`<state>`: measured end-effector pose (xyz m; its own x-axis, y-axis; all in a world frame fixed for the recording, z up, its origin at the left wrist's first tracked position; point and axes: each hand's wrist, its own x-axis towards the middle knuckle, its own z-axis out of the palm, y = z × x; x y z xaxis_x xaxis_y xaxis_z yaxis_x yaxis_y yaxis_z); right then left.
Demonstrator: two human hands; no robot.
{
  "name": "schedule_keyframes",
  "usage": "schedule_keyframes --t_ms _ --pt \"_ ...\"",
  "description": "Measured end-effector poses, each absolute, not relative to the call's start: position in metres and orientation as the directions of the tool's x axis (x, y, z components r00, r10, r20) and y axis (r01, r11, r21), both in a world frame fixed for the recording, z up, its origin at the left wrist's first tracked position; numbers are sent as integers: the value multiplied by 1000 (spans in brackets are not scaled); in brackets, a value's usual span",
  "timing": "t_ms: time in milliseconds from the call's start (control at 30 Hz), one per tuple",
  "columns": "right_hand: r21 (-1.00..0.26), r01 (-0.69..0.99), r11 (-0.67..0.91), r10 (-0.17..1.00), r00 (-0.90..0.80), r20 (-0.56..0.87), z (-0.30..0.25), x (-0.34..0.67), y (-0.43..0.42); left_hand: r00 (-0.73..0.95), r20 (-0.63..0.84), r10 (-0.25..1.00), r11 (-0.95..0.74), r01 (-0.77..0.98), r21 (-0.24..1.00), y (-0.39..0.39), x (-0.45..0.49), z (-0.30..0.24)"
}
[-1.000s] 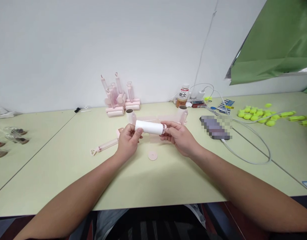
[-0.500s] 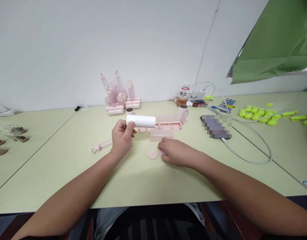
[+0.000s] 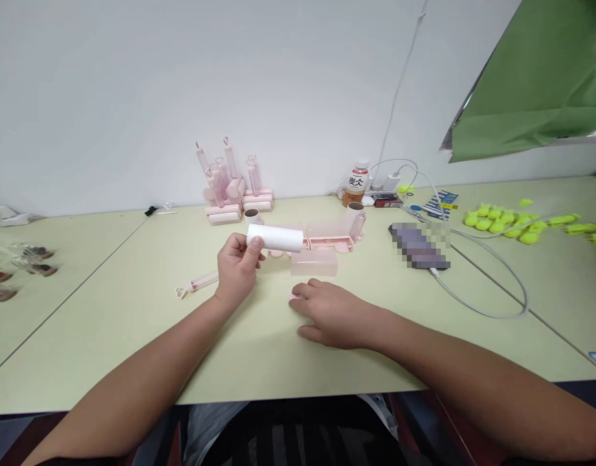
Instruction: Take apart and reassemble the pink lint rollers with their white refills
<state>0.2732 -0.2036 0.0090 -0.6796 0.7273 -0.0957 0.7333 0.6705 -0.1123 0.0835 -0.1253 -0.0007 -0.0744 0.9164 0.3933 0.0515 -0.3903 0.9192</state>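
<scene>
My left hand [image 3: 237, 264] is closed around one end of a white lint roller refill [image 3: 277, 238], held above the table and lying nearly level. My right hand [image 3: 329, 312] is low over the table, its fingers stretched out and thumb apart. A pale pink disc [image 3: 294, 296] shows only an edge under those fingertips; the rest is hidden. Just beyond the right hand lies a translucent pink cover [image 3: 314, 264]. Left of my left hand rests a pink handle [image 3: 203, 281] with a heart-shaped loop, partly covered by the hand.
Behind the refill are pink cases [image 3: 329, 244] and upright rolls [image 3: 356, 217]. Several pink lint rollers [image 3: 224, 210] stand near the wall. A drink bottle [image 3: 356, 184], a phone [image 3: 419, 247] on a cable, and neon yellow pieces [image 3: 501, 223] occupy the right side.
My right hand has shifted slightly left and nearer to me, opening its fingers over the pink disc that was in plain view. The refill has tilted slightly in my left hand.
</scene>
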Motion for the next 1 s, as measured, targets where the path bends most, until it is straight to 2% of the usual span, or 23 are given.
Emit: schedule_keyframes --t_ms 133,233,367,433,500,633,867,1000 --pt "-140 791 595 784 -610 -113 10 277 -197 -71 381 922 -377 55 924 -126 83 0" --pt "-220 811 543 825 -564 -44 14 281 -191 -77 378 923 -374 57 926 -125 83 0" --pt "-292 911 292 954 -256 157 23 297 -179 -76 388 918 -387 34 922 -124 82 -1" --pt "-299 938 173 975 -119 190 26 308 -171 -73 387 919 -386 22 922 -123 82 -2" --pt "-305 944 122 983 -73 167 24 318 -162 -72 382 921 -382 18 924 -122 83 -2" --pt "-340 930 138 985 -93 146 11 325 -149 -76 380 922 -379 24 925 -122 82 -1" --pt "-425 877 222 965 -137 222 -3 318 -145 -70 385 920 -384 19 923 -122 82 -2" --pt "-422 870 256 952 -151 267 -1 319 -146 -71 384 921 -383 27 923 -121 82 -2"
